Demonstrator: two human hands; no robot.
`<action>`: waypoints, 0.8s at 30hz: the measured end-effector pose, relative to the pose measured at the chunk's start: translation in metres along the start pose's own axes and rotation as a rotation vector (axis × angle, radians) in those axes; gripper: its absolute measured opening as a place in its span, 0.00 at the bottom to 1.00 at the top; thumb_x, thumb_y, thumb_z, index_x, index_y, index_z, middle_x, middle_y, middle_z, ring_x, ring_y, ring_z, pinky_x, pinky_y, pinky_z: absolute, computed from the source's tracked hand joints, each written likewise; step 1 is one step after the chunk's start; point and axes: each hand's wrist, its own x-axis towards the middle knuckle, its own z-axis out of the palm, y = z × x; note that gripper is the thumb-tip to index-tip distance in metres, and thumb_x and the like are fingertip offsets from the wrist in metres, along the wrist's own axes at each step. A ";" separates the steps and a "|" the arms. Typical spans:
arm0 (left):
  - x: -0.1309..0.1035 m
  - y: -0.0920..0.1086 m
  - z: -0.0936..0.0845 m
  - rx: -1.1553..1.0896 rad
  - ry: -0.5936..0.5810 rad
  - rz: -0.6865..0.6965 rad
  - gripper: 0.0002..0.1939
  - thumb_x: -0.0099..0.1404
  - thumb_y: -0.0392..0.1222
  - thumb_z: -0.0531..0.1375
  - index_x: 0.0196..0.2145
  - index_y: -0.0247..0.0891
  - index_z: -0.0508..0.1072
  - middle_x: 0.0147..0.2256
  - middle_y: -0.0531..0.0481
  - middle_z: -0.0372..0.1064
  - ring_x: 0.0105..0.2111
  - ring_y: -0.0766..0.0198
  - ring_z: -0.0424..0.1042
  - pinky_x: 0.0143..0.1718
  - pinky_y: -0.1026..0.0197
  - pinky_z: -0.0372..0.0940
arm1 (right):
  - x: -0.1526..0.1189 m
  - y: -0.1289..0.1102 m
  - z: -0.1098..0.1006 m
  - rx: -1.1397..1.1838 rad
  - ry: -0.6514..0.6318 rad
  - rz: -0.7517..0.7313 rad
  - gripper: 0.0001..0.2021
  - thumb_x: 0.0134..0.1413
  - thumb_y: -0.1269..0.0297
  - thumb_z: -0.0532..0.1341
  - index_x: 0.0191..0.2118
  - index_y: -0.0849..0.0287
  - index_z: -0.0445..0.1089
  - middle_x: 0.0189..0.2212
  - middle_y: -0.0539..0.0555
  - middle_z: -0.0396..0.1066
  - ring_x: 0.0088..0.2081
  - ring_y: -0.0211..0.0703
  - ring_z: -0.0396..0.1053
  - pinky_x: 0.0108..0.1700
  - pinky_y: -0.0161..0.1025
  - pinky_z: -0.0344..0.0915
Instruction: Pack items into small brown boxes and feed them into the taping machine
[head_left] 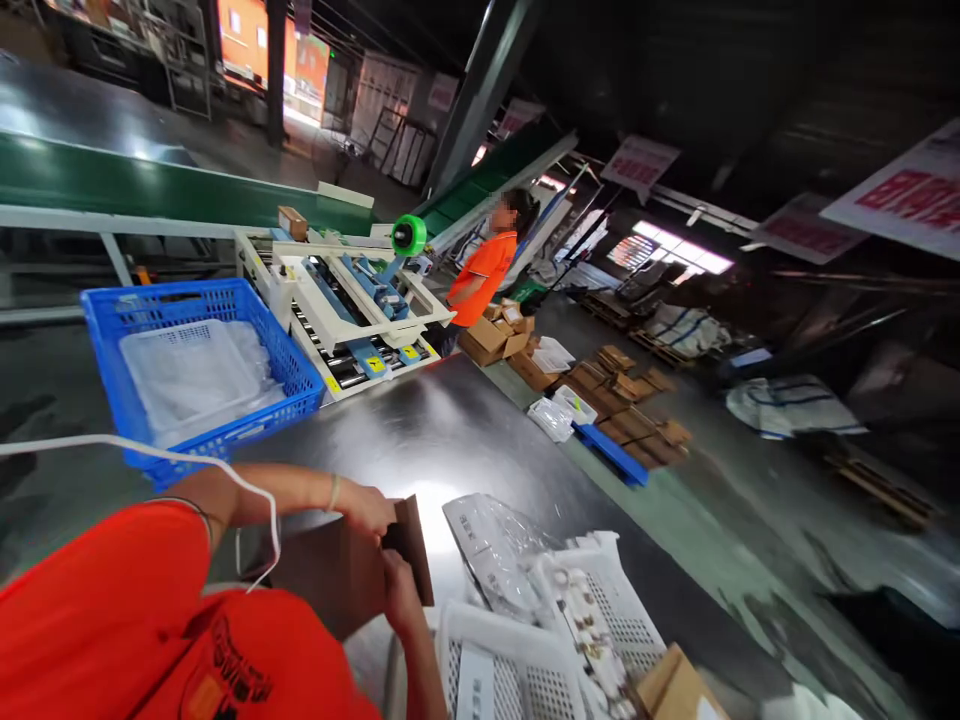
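Observation:
A brown cardboard box (326,570) lies against my front at the near edge of the dark metal table (405,430), with its end flap (412,545) standing up. My left hand (369,511) grips the box's upper edge beside the flap, fingers curled over it. On the nearer side, my right hand (401,592) is closed on the box edge by the same flap. Both sets of fingertips are partly hidden by the cardboard. Just right of the hands lies a clear plastic bag with printing (491,550), beside a white perforated basket (487,630).
Another white basket (622,610) holds several small white parts. A small carton (679,685) stands at the near right. A blue crate (300,385) with clear bags is left of the table, by a taping machine (352,320). A person in orange (484,270) stands beyond. A white cable (187,455) crosses my left arm.

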 end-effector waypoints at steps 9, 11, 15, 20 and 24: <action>0.022 0.018 0.015 -0.034 0.318 -0.328 0.39 0.53 0.54 0.81 0.59 0.40 0.80 0.67 0.28 0.73 0.69 0.30 0.70 0.74 0.29 0.63 | -0.009 0.018 -0.016 -0.479 0.460 0.396 0.43 0.67 0.36 0.65 0.69 0.72 0.74 0.67 0.89 0.73 0.66 0.85 0.75 0.61 0.75 0.76; 0.015 0.020 0.024 -0.089 0.409 -0.482 0.51 0.49 0.57 0.83 0.67 0.37 0.75 0.70 0.25 0.68 0.71 0.28 0.67 0.77 0.25 0.58 | -0.011 0.011 0.023 -0.617 0.324 0.419 0.46 0.60 0.39 0.73 0.73 0.69 0.72 0.70 0.91 0.69 0.66 0.89 0.74 0.57 0.78 0.75; 0.005 0.019 0.024 -0.303 0.527 -0.644 0.59 0.44 0.52 0.87 0.71 0.43 0.73 0.71 0.25 0.68 0.72 0.26 0.67 0.75 0.28 0.62 | -0.003 -0.013 0.064 -0.755 0.370 0.404 0.34 0.64 0.56 0.72 0.72 0.62 0.75 0.72 0.91 0.67 0.65 0.88 0.74 0.57 0.86 0.70; -0.027 0.013 0.020 -0.360 0.550 -0.821 0.48 0.70 0.57 0.73 0.77 0.33 0.62 0.73 0.19 0.64 0.74 0.29 0.67 0.70 0.34 0.71 | 0.010 -0.050 0.021 -0.404 0.382 0.571 0.36 0.68 0.60 0.69 0.77 0.64 0.70 0.74 0.83 0.68 0.70 0.78 0.73 0.67 0.74 0.72; -0.080 0.002 0.035 -0.557 0.283 -0.721 0.47 0.76 0.62 0.67 0.81 0.38 0.55 0.66 0.26 0.76 0.62 0.38 0.80 0.60 0.39 0.76 | 0.006 -0.081 0.020 0.387 0.525 0.706 0.28 0.80 0.62 0.56 0.79 0.58 0.64 0.69 0.67 0.77 0.69 0.54 0.77 0.67 0.49 0.77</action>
